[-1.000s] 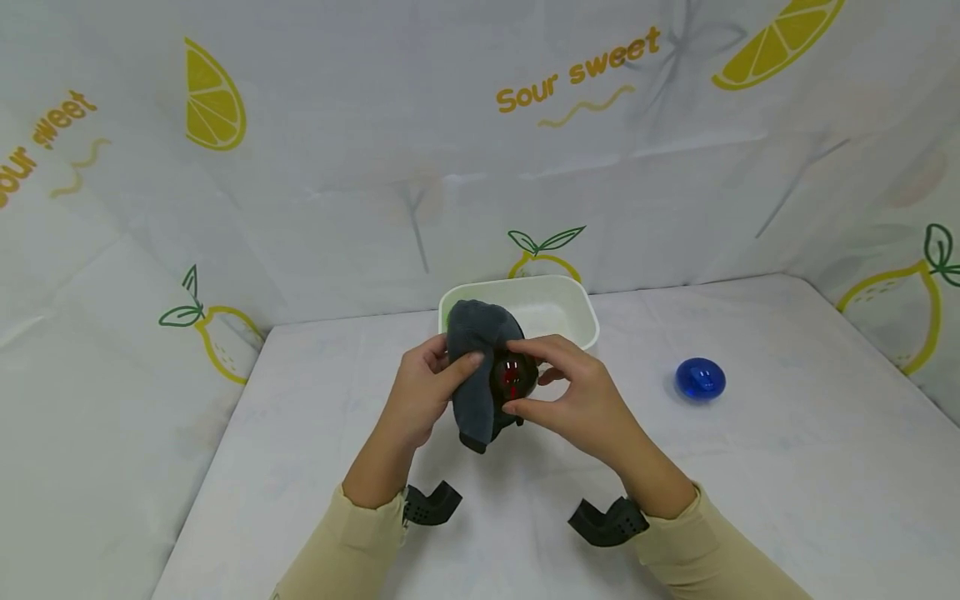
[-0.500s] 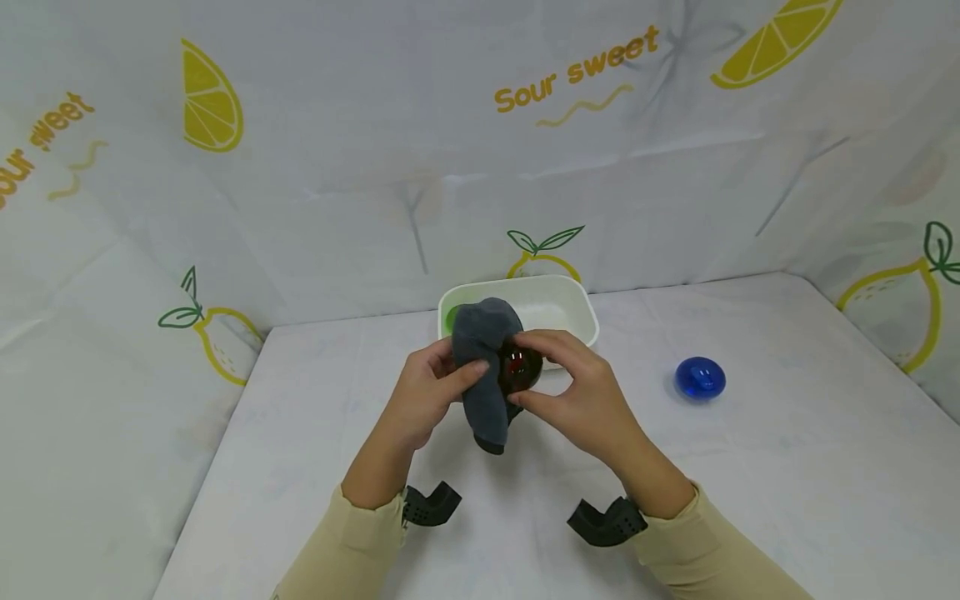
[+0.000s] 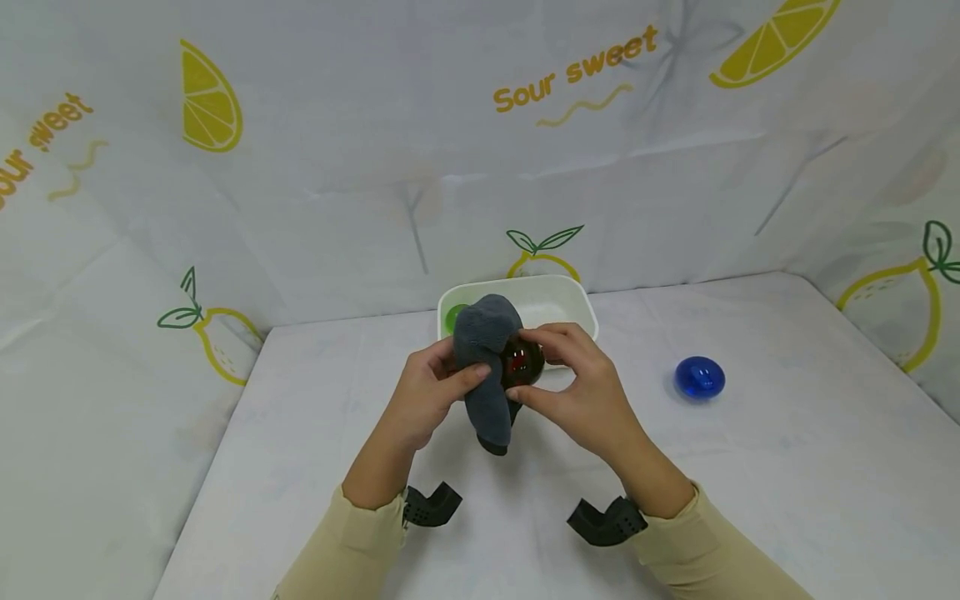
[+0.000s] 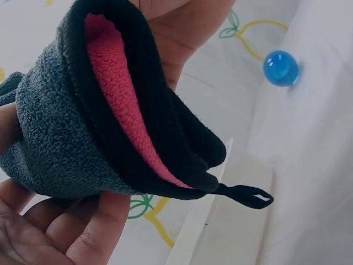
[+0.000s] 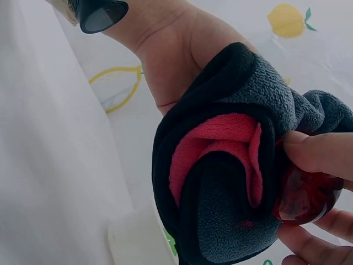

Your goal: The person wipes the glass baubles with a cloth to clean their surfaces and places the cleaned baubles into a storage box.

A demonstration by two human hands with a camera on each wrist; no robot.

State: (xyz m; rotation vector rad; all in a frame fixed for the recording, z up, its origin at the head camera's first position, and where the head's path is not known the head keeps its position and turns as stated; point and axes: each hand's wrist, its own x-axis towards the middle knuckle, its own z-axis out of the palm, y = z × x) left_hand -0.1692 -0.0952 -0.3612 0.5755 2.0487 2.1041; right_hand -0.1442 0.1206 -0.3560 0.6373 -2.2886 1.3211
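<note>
In the head view, a grey cloth (image 3: 489, 408) with black edging is held up in front of the white tray. My left hand (image 3: 422, 396) grips its left side, thumb on the near face. A transparent dark red ball (image 3: 523, 362) sits against the cloth's right side, pinched between thumb and fingers of my right hand (image 3: 581, 379). The right wrist view shows the red ball (image 5: 309, 196) touching the folded cloth (image 5: 237, 215), whose inner face is pink. From the left wrist, a black hanging loop (image 4: 248, 196) sticks out of the cloth's edge.
A white plastic tray (image 3: 555, 287) stands at the table's back edge, with a green round thing (image 3: 453, 317) in its left end, partly hidden. To the right, a transparent blue ball (image 3: 700, 378) rests on the white-covered table (image 3: 750, 492). Lemon-printed sheeting (image 3: 337, 208) hangs behind.
The cloth and red ball have shifted slightly right and up, and the cloth has turned a little. More of the green thing in the tray shows. The blue ball stays put.
</note>
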